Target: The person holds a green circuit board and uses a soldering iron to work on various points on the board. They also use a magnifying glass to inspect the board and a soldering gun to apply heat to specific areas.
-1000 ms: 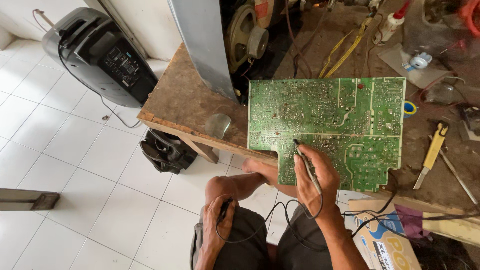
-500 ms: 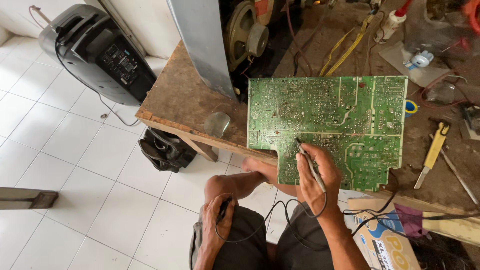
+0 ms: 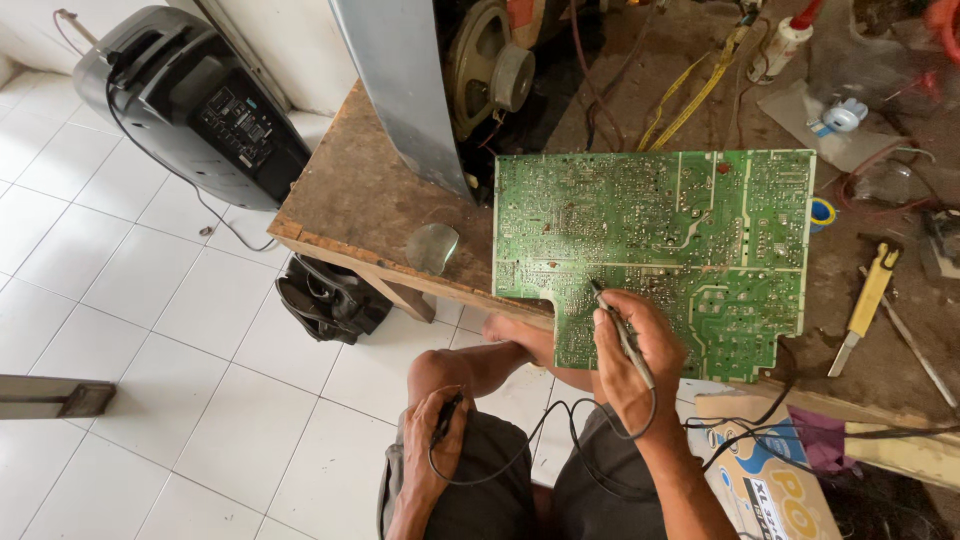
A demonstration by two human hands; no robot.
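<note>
Circuit board (image 3: 655, 245), green and large, lies flat on the wooden workbench (image 3: 360, 210), with its near edge over the bench edge. The right hand (image 3: 632, 355) is closed around a thin probe (image 3: 618, 325), whose tip touches the board near its lower left part. The left hand (image 3: 435, 435) rests on the knee and is closed around a second probe (image 3: 447, 412). A black wire (image 3: 520, 455) runs between both hands. A yellow tool (image 3: 865, 305) lies to the right of the board.
</note>
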